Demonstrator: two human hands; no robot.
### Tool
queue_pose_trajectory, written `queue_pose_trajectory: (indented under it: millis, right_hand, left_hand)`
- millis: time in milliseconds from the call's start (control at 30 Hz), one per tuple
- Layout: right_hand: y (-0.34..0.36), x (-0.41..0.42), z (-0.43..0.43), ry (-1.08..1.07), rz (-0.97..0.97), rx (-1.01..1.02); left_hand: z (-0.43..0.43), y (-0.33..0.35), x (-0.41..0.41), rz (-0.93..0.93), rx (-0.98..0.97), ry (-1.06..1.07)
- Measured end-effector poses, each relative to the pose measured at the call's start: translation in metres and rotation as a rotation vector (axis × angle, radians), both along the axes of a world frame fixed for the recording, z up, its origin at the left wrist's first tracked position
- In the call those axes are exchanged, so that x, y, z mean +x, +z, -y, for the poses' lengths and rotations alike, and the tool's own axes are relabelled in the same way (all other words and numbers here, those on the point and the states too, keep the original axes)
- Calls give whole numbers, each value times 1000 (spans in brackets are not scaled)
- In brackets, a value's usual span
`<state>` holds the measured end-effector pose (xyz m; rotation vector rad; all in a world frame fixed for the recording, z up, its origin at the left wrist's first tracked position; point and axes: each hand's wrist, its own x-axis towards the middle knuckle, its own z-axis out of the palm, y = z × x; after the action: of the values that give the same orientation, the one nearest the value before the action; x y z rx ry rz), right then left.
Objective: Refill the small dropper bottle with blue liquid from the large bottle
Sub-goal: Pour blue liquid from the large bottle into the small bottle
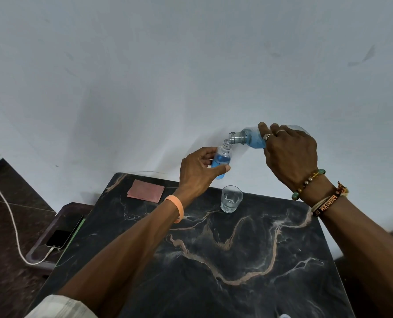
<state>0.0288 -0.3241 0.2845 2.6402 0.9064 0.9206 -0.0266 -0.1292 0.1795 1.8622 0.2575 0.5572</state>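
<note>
Pouring went best slowly: the right hand (290, 154) gripped the tilted large bottle (253, 140), its mouth touching the small bottle (222, 160), gripped by the left hand (199, 169) above the table (248, 249).

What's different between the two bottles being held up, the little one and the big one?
The small dropper bottle stands nearly upright, mouth up; the large bottle lies tipped sideways, its mouth at the small one's. The small dropper bottle is slimmer than the large bottle. The left hand holds the small dropper bottle; the right hand grips the large bottle. Both are clear, uncapped and hold blue liquid.
</note>
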Motion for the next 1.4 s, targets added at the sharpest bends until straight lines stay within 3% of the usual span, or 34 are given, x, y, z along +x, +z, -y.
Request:
queue_pose_trajectory:
  millis: [1400]
  right_hand:
    - [-2,1,3,11,5,-12]
  left_hand:
    - [3,-1,-3,10,-16,-10]
